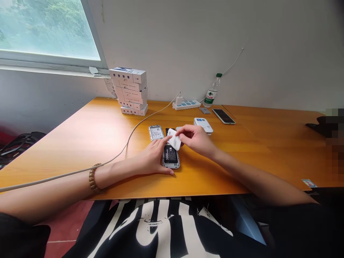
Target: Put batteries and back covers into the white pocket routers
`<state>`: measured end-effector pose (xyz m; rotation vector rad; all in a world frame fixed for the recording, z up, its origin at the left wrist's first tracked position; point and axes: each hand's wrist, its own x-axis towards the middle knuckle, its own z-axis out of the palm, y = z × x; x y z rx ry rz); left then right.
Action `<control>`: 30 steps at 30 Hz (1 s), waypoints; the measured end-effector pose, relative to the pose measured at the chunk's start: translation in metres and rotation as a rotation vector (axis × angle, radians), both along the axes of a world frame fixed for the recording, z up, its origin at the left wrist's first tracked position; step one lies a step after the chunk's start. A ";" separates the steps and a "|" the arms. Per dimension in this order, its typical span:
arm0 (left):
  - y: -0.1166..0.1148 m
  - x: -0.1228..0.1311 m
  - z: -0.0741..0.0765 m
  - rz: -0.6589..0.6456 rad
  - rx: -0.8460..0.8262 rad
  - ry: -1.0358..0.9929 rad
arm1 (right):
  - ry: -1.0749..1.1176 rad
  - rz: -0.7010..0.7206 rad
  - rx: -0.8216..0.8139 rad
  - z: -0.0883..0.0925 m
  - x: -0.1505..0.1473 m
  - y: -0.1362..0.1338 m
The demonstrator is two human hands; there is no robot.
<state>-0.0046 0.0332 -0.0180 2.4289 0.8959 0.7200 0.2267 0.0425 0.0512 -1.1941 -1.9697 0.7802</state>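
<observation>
My right hand (197,139) pinches a small white card (174,140) with rounded corners and a small printed mark, held tilted above an opened device. The device (171,166) lies on the table with its black battery (171,154), marked 3000mAh, exposed. My left hand (153,157) is spread along the device's left side, its thumb at the near edge and its index fingertip at the card. Just beyond that hand lies another opened white casing (156,132) with a printed label. A dark piece behind the card is partly hidden.
White boxes (131,95) stand stacked at the back left. A white cable (129,138) crosses over my left forearm from a power strip (187,104). A water bottle (211,95), a phone (223,116) and stacked white cases (203,125) sit toward the back right.
</observation>
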 end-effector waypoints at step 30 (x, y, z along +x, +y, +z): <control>0.002 -0.002 0.002 -0.014 -0.012 0.070 | -0.380 0.602 -0.518 -0.012 0.013 0.027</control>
